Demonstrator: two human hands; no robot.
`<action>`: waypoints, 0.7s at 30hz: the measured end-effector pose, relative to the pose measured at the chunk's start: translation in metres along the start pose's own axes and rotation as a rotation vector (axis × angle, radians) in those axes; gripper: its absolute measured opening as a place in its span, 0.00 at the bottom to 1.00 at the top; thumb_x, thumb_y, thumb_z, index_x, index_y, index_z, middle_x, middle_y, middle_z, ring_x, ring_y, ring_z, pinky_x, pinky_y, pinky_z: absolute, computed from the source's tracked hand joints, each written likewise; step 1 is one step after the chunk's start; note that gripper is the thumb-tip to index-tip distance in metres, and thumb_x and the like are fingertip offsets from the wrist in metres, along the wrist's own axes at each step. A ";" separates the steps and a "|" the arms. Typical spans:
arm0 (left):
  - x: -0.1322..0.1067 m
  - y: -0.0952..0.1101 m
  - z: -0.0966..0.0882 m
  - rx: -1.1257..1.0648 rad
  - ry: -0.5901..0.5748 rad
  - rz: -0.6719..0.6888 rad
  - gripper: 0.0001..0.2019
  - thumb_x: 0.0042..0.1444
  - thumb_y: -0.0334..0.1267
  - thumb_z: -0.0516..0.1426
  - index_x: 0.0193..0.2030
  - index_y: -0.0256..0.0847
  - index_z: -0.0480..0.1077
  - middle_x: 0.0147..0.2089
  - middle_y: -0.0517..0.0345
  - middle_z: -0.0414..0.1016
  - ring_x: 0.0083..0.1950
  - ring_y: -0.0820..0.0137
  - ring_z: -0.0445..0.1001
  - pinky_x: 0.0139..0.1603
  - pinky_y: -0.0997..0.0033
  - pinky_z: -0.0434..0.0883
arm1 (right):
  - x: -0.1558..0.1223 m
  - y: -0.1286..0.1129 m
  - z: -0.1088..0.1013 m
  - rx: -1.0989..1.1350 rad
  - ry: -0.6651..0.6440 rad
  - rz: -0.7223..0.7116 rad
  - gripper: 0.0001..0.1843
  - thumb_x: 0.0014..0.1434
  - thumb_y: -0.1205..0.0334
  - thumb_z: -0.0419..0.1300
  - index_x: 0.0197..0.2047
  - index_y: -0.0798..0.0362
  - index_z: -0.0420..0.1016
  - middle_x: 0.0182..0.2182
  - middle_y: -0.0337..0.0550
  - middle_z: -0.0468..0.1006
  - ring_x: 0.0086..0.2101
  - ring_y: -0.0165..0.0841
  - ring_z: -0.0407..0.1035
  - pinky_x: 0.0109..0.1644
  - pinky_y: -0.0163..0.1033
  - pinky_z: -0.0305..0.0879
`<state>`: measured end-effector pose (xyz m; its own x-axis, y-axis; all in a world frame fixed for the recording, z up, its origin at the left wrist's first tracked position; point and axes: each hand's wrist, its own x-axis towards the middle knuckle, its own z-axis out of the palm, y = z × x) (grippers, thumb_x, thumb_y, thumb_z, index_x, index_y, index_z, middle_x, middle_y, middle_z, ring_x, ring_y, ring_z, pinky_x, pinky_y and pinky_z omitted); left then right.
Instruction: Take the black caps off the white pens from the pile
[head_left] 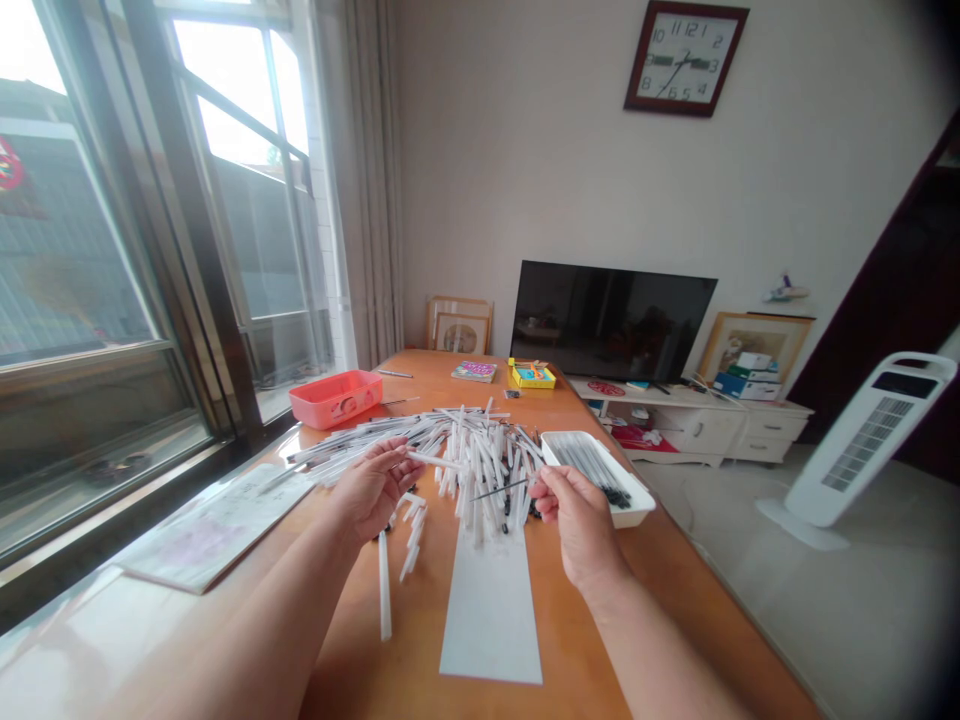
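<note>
My left hand (373, 490) is closed, pinching one end of a translucent white pen barrel (439, 461) that points to the right. In my right hand (576, 518) is a thin dark rod (498, 489), like a pen refill, its free end aimed left. The two pieces are apart, above a large heap of white pen barrels (480, 455), some with black ends. Just beyond my right hand, a white tray (641, 515) holds many thin dark-tipped pens or refills. Short white pieces (412, 540) and a single long tube (385, 590) lie below my left hand.
A white paper strip (491, 620) lies in front of the heap. A red plastic basket (337, 400), a booklet (474, 372) and a yellow box (533, 377) stand farther back. At left is a flat board (217, 535); a tower fan (862, 450) stands beyond the table's right edge.
</note>
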<state>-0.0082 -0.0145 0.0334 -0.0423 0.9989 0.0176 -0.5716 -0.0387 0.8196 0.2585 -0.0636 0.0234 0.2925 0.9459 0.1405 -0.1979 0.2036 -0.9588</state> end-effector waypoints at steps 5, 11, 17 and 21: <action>-0.008 -0.001 0.008 0.022 -0.010 -0.075 0.14 0.54 0.23 0.60 0.47 0.37 0.68 0.37 0.51 0.79 0.30 0.72 0.78 0.32 0.73 0.76 | 0.002 0.000 -0.002 0.103 -0.009 0.056 0.13 0.55 0.52 0.65 0.32 0.55 0.76 0.26 0.42 0.78 0.24 0.27 0.65 0.25 0.32 0.57; -0.025 -0.004 0.021 0.086 -0.309 -0.295 0.19 0.53 0.29 0.65 0.52 0.35 0.70 0.43 0.45 0.79 0.32 0.73 0.77 0.37 0.73 0.75 | 0.006 -0.001 -0.006 0.171 0.013 0.079 0.13 0.53 0.52 0.66 0.33 0.55 0.77 0.27 0.43 0.79 0.23 0.27 0.66 0.24 0.32 0.58; -0.041 -0.005 0.031 0.195 -0.534 -0.429 0.24 0.53 0.30 0.65 0.58 0.35 0.70 0.43 0.42 0.80 0.39 0.69 0.78 0.41 0.74 0.73 | 0.007 -0.002 -0.007 0.178 0.014 0.049 0.13 0.53 0.52 0.66 0.32 0.55 0.76 0.25 0.42 0.78 0.23 0.27 0.65 0.24 0.32 0.58; -0.043 -0.007 0.031 0.227 -0.583 -0.423 0.26 0.51 0.31 0.67 0.58 0.34 0.71 0.40 0.43 0.81 0.37 0.67 0.78 0.40 0.71 0.71 | 0.005 -0.003 -0.006 0.129 0.014 0.025 0.13 0.53 0.52 0.66 0.29 0.54 0.75 0.23 0.41 0.76 0.23 0.28 0.65 0.24 0.33 0.57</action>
<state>0.0227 -0.0560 0.0446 0.6196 0.7813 -0.0761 -0.2576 0.2939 0.9205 0.2660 -0.0613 0.0257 0.2989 0.9476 0.1130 -0.3233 0.2120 -0.9222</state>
